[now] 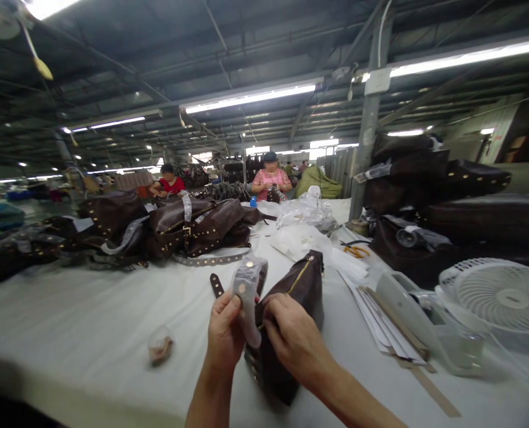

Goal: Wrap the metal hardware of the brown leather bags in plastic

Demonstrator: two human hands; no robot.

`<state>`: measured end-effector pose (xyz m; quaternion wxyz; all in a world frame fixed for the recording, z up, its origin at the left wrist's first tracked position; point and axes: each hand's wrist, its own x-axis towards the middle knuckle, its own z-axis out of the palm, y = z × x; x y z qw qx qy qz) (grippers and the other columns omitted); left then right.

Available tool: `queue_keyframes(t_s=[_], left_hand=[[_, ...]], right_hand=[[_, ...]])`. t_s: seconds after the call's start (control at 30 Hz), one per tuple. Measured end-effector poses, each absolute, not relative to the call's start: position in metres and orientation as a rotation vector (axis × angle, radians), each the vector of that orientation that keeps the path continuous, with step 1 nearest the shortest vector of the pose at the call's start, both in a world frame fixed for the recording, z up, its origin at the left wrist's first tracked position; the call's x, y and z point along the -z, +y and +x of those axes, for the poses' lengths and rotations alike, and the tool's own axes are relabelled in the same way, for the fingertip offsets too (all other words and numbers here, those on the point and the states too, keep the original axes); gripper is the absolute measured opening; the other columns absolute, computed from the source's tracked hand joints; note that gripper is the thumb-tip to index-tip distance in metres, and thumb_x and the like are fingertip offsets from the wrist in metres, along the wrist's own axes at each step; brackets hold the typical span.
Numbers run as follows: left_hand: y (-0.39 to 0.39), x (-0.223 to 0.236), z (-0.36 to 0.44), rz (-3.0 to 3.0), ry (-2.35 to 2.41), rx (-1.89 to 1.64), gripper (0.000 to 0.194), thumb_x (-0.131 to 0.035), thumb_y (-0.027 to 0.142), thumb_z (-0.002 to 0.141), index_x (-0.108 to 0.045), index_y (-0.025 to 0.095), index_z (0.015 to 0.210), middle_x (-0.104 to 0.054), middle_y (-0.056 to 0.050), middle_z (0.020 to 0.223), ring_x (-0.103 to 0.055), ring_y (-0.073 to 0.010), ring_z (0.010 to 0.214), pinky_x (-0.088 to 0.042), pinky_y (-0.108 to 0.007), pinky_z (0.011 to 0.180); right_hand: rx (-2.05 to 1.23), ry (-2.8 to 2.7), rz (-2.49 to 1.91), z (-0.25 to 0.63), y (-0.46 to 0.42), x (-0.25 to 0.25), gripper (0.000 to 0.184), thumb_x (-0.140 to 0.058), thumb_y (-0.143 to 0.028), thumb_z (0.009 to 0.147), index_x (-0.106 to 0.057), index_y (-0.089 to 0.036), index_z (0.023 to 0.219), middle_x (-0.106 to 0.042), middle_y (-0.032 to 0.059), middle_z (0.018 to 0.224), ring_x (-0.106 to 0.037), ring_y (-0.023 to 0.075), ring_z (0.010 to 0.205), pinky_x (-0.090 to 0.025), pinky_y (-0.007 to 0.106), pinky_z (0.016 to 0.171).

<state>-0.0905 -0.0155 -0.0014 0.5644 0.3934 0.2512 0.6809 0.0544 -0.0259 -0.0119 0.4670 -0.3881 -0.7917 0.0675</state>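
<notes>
left hand gripping clear plastic-wrapped strap, right hand clenched on dark brown leather zip bag w/ studs, over white-sheeted counter; bag likely soft, floppy, best held at zip edge.

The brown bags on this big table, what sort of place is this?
Probably a bag factory. There are heaps of studded brown bags on a long white table, and a worker sits further along under long ceiling lights.
</notes>
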Motion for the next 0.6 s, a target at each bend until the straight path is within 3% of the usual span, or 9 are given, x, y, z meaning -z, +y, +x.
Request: queue_keyframes(t_s=[0.1,0.17,0.33,0.5,0.6], left_hand=[[-0.009,-0.007,-0.083,0.847,0.598,-1.647,0.036,-0.083,0.043,0.059,-0.074,0.015,0.079,-0.069,-0.004,0.068,-0.065,-0.0193,0.067,-0.050,-0.027,0.062],[-0.008,-0.010,-0.076,0.803,0.588,-1.651,0.038,-0.084,0.042,0.058,-0.074,0.015,0.082,-0.070,-0.003,0.069,-0.063,-0.0163,0.062,-0.049,-0.025,0.059],[-0.012,-0.014,-0.067,0.843,0.462,-1.512,0.032,-0.081,0.039,0.066,-0.072,0.014,0.086,-0.072,-0.005,0.074,-0.066,-0.0178,0.068,-0.047,-0.023,0.060],[-0.013,-0.025,-0.073,0.870,0.183,-1.161,0.037,-0.075,0.035,0.073,-0.069,0.011,0.100,-0.074,-0.011,0.084,-0.070,-0.0235,0.077,-0.053,-0.031,0.071],[-0.011,-0.036,-0.062,0.678,0.172,-1.022,0.031,-0.063,0.028,0.084,-0.066,0.004,0.105,-0.074,-0.015,0.092,-0.071,-0.0222,0.080,-0.053,-0.035,0.081]], right_hand=[[-0.219,-1.851,-0.863,0.060,-0.033,0.010,0.019,-0.047,-0.019,0.090,-0.059,-0.020,0.105,-0.069,0.0067,0.101,-0.067,0.0197,0.092,-0.055,0.030,0.082],[-0.119,-1.829,-0.814,0.055,-0.035,0.013,0.033,-0.052,-0.024,0.089,-0.054,-0.021,0.122,-0.070,0.0080,0.112,-0.067,0.0229,0.101,-0.054,0.036,0.091],[0.197,-1.875,-0.635,0.046,-0.022,0.031,0.036,-0.043,-0.011,0.089,-0.054,-0.019,0.122,-0.073,0.0063,0.094,-0.071,0.0233,0.091,-0.049,0.045,0.101],[0.147,-1.945,-0.715,0.081,-0.018,0.045,0.042,-0.052,-0.022,0.089,-0.053,-0.026,0.131,-0.072,0.0068,0.107,-0.069,0.0294,0.100,-0.061,0.036,0.080],[0.005,-1.906,-0.826,0.111,-0.031,0.059,0.045,-0.055,-0.030,0.088,-0.052,-0.034,0.133,-0.072,0.0034,0.104,-0.071,0.0295,0.091,-0.063,0.035,0.068]])
